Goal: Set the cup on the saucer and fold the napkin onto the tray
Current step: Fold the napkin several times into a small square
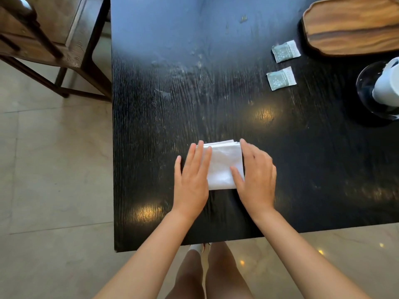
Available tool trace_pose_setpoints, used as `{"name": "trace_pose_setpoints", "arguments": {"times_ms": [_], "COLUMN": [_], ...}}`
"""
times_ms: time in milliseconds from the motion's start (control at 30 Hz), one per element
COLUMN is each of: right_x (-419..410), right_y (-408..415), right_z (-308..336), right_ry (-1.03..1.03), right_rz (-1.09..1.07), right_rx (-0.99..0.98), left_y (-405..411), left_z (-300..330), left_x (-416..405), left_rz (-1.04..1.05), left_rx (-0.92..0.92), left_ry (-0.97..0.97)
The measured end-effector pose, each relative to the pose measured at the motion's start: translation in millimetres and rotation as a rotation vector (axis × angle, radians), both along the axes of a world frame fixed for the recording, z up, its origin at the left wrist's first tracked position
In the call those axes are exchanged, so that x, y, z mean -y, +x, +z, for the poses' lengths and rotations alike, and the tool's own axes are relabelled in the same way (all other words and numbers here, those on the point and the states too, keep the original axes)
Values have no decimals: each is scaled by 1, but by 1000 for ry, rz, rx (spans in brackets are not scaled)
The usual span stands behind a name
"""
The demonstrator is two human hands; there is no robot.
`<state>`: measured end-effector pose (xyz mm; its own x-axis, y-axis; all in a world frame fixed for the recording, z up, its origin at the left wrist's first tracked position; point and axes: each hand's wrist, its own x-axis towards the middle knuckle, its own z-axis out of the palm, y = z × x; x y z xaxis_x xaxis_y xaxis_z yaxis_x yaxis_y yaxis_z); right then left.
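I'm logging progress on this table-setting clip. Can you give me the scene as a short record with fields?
napkin: folded, flat on the black table, not on the tray
left hand: fingers straight, pressing the napkin's left edge
right hand: flat on its right edge
cup: white, standing on the saucer
tray: wooden, far right
sachets: two, beside the tray
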<state>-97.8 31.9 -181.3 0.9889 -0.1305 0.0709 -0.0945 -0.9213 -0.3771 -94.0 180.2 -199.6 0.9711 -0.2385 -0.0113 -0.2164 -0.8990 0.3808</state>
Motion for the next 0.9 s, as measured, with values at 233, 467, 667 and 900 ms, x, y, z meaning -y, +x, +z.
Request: {"name": "trace_pose_setpoints", "arguments": {"times_ms": [233, 467, 667, 900], "right_x": [3, -1, -6, -10], "right_y": [12, 12, -5, -39], "right_z": [-20, -26, -19, -12], "right_ry": [-210, -310, -338, -344], "right_rz": [416, 387, 357, 367], "right_rx": [-211, -241, -285, -327], "left_y": [8, 9, -4, -37], "left_z": [-16, -21, -17, -6], "left_x": [-8, -7, -10, -14], "left_rz": [-133, -144, -175, -200], "left_rx": [-93, -104, -142, -256], "left_ry": [166, 221, 257, 237]}}
